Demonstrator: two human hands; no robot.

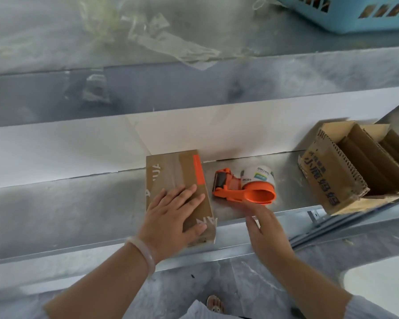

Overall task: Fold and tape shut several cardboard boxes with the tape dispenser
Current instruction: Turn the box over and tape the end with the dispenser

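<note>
A closed brown cardboard box [171,171] with an orange stripe and clear tape along its top lies on the metal shelf [78,203]. My left hand [171,217] rests flat on its near half, fingers spread. The orange tape dispenser [244,185] with a white tape roll lies on the shelf just right of the box. My right hand [266,229] hovers just in front of the dispenser's handle with straight fingers, holding nothing.
An open carton [327,178] of flat folded cardboard stands at the shelf's right end. A blue plastic basket [355,14] sits on the upper surface at top right, with crumpled tape scraps [161,40] left of it. The shelf's front edge runs below my hands.
</note>
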